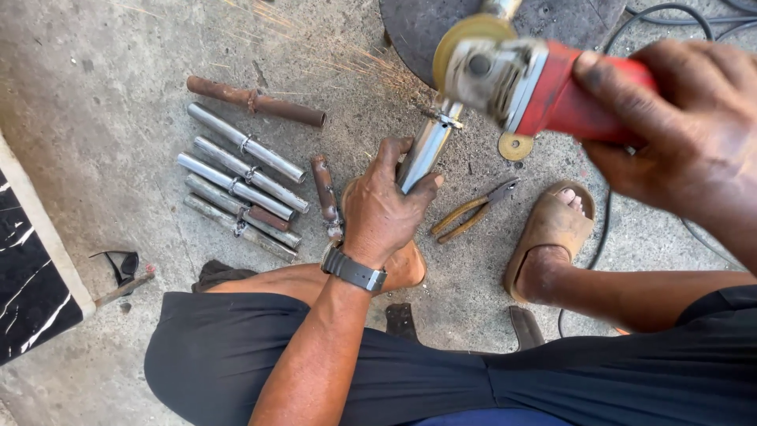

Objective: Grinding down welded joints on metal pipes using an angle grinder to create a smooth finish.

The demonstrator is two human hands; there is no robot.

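At the far left edge lies a black slab with white veins and a pale rim (31,276), and just beside its lower corner a pair of dark glasses (118,264) rests on the rough grey concrete floor (95,95), which is stained and scratched. Further right, a row of short metal tubes (240,185) lies side by side on the concrete, most of them shiny, with a rusty brown tube (256,101) apart at the top of the row and a short rusty piece (325,189) standing at the row's right end. Next comes the left hand (382,209), a dark watch (352,270) on its wrist, its fingers wrapped tight around a shiny tube (426,150) that slants up from the floor near the middle. Sparks (347,59) streak away up and left from the tube's top end, where the disc of a red grinder (520,83) meets it. Pliers with yellow handles (473,211) lie on the floor just right of the hand, beside a foot in a tan sandal (550,233). The right hand (678,126) closes its fingers around the grinder's red body, and a black cable (670,12) curls across the top right corner
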